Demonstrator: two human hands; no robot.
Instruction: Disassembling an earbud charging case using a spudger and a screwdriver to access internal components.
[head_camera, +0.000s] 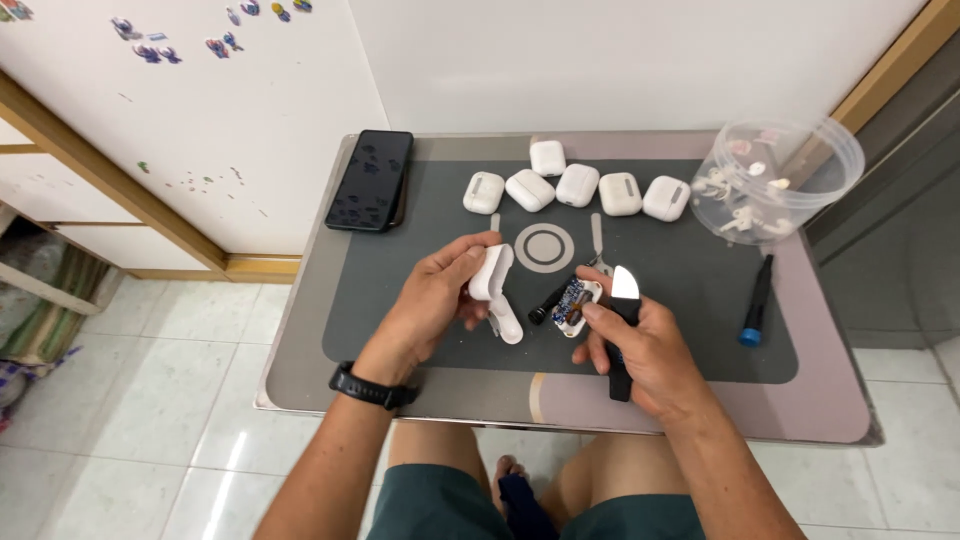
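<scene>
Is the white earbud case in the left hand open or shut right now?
Open. The white earbud case in the left hand has its lid swung away from the body, the two halves forming an angle.

This looks like a room in a home, used as a little fix-it spot. The floor (180, 400) has shiny white tiles. A white wall (600, 50) stands behind a small table (300, 340), and a white door (200, 110) with tiny stickers (150, 45) is next to it. A dark grey work mat (700, 300) covers most of the table top. A row of white earbud cases (575, 188) lies along the mat's far edge. A black phone (370, 180) lies at the table's far left corner. A clear tub (780, 180) of small white parts sits at the far right corner.
</scene>
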